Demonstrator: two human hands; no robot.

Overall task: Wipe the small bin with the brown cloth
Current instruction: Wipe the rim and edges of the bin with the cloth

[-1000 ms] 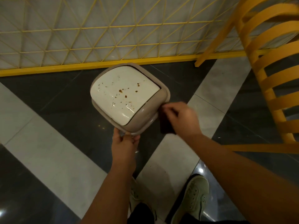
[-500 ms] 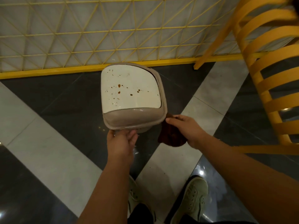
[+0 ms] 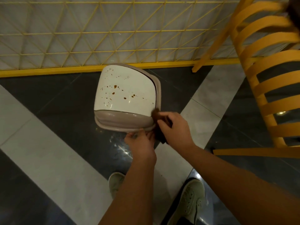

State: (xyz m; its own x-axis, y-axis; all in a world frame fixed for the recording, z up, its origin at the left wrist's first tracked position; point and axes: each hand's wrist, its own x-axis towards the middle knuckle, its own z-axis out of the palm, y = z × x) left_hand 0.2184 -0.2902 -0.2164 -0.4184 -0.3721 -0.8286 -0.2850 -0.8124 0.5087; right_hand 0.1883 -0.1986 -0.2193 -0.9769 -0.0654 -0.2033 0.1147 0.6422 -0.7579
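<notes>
The small bin [image 3: 125, 96] was held tilted above the floor [image 3: 48, 143], its white face spotted brown. The left hand [image 3: 139, 143] gripped its near rim; the right hand [image 3: 175, 129] clutched the brown cloth [image 3: 156, 115] against the bin's right corner — wiping had likely just begun, and the spots called for strokes across the face.

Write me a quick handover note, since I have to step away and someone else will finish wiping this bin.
Left hand grips the near rim of the small bin, holding it tilted above the floor.
Right hand holds the brown cloth, pressed at the bin's right near corner.
Done: wiping under way at that corner.
Left: brown spots dot the white lid; wipe these and the rest of the taupe rim.
</notes>
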